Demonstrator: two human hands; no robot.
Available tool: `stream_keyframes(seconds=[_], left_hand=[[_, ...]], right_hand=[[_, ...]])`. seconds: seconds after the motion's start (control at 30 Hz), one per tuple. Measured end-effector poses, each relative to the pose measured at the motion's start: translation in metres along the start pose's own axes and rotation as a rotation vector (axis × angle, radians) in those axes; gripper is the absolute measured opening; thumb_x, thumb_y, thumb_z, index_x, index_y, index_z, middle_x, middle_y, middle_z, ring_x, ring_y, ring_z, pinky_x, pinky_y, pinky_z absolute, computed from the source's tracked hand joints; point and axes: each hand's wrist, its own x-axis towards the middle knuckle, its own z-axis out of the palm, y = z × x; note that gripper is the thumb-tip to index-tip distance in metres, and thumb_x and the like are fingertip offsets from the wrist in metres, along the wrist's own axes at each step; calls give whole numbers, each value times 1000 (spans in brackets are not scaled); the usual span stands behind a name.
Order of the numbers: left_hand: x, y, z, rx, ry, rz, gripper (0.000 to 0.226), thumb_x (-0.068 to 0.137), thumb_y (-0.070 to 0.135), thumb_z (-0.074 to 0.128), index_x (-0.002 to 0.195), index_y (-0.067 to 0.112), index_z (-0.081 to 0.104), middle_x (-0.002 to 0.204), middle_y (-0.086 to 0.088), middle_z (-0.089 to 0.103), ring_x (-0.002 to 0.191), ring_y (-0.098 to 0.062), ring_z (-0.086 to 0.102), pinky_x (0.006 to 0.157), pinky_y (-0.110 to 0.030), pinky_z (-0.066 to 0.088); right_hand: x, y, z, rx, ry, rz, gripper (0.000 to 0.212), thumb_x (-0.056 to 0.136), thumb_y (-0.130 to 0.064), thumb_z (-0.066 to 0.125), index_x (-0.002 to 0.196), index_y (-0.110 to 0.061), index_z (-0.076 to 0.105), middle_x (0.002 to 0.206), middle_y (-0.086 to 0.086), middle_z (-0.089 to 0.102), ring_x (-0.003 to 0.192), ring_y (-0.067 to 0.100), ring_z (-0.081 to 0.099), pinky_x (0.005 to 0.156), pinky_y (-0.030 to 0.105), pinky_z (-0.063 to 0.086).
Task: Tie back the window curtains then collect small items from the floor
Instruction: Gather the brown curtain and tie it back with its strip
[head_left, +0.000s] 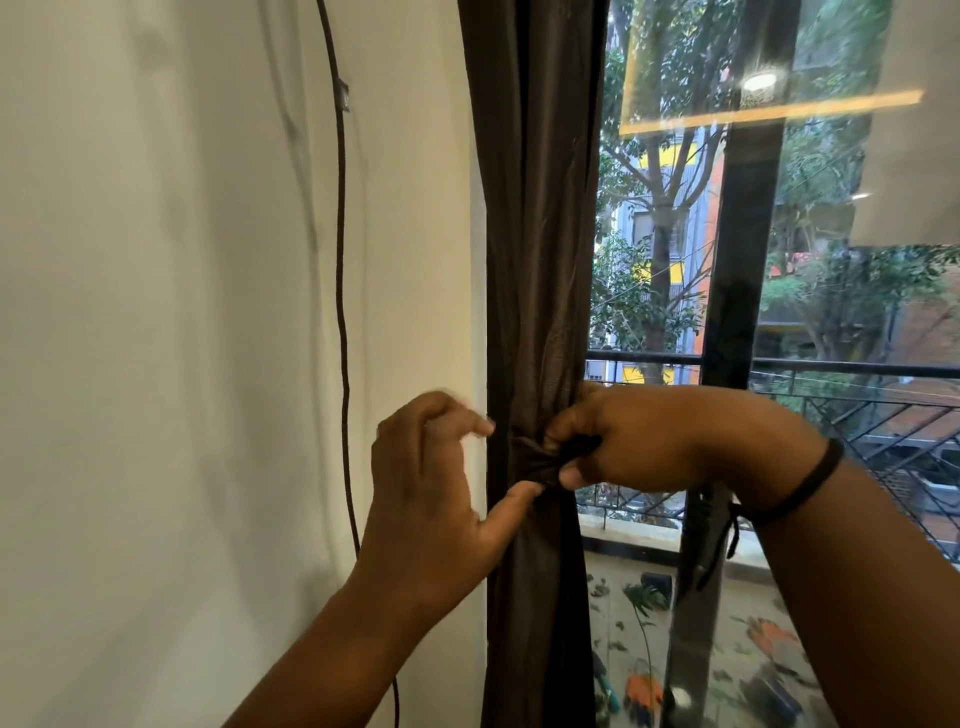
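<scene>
A dark brown curtain (535, 234) hangs gathered at the left edge of the window. Around waist height it is cinched by a dark tie-back (535, 460). My right hand (634, 441) grips the tie-back's end at the knot, fingers curled round it; a black band sits on that wrist. My left hand (431, 488) is just left of the curtain, its thumb touching the underside of the knot and its fingers loosely curled, holding nothing.
A white wall (182, 312) fills the left, with a thin dark cable (340, 260) running down it. The glass window has a black vertical frame (737, 260). Beyond it are a balcony railing (857, 369) and trees.
</scene>
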Motion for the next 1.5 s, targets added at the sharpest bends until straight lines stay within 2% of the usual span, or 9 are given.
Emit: stream_keyframes(seconds=[0.3, 0.5, 0.6, 0.77, 0.9, 1.07, 1.17, 1.3, 1.5], left_hand=[[-33, 20, 11, -12, -8, -71, 16, 87, 35, 55, 101, 30, 51, 92, 8, 63, 79, -10, 58, 63, -30, 51], [-41, 7, 14, -118, 9, -276, 24, 87, 34, 40, 109, 38, 51, 103, 21, 47, 87, 1, 53, 64, -19, 52], [-44, 17, 16, -313, 5, -427, 19, 93, 32, 51, 98, 47, 62, 103, 29, 50, 96, 13, 52, 67, -10, 49], [-38, 47, 12, -792, -22, -861, 29, 70, 49, 59, 96, 40, 68, 109, 21, 54, 96, 9, 56, 69, -6, 47], [-35, 44, 10, -959, -45, -934, 46, 57, 56, 66, 98, 35, 70, 114, 11, 62, 99, 0, 62, 74, -12, 50], [-30, 30, 6, -632, -93, -770, 30, 57, 60, 63, 79, 39, 63, 99, 14, 58, 98, -4, 55, 81, -18, 45], [-34, 19, 8, -406, -107, -604, 14, 74, 49, 66, 76, 46, 52, 96, 25, 49, 102, 5, 43, 76, -12, 36], [-43, 8, 10, -273, -115, -399, 22, 84, 65, 40, 83, 45, 49, 96, 28, 51, 95, 3, 47, 72, -15, 39], [-46, 16, 8, -154, -136, -214, 36, 93, 51, 30, 73, 26, 47, 58, 10, 44, 53, -10, 48, 47, -30, 43]], right_hand=[[12, -13, 8, 473, 148, -12, 38, 65, -40, 56, 70, -3, 64, 70, 6, 51, 67, 17, 44, 67, 32, 36], [18, -14, 28, 285, 323, -40, 59, 90, -44, 54, 38, -17, 43, 35, -10, 41, 47, -5, 45, 54, 15, 19], [13, -12, 26, 305, 234, -29, 50, 94, -43, 48, 50, -20, 52, 41, -10, 47, 49, -14, 46, 60, 13, 21], [17, -6, 27, 537, 164, -6, 36, 90, -43, 54, 84, -13, 73, 99, 8, 71, 99, 23, 64, 100, 41, 45], [19, -6, 28, 550, 150, -30, 45, 89, -49, 52, 92, -9, 73, 101, 10, 71, 100, 26, 64, 100, 46, 45], [6, -1, 27, 510, 42, -80, 47, 79, -61, 57, 79, -15, 66, 73, -3, 57, 72, 8, 53, 74, 27, 43], [-1, 6, 29, 521, 87, -126, 23, 79, -36, 71, 93, -19, 68, 85, 4, 66, 77, 13, 61, 76, 29, 48], [-6, 10, 38, 733, 355, -140, 20, 84, -11, 67, 94, -28, 71, 90, -1, 74, 77, 20, 71, 75, 28, 59], [1, 7, 60, 398, 896, -145, 8, 82, -32, 67, 84, -36, 73, 81, -12, 65, 74, 4, 61, 71, 24, 52]])
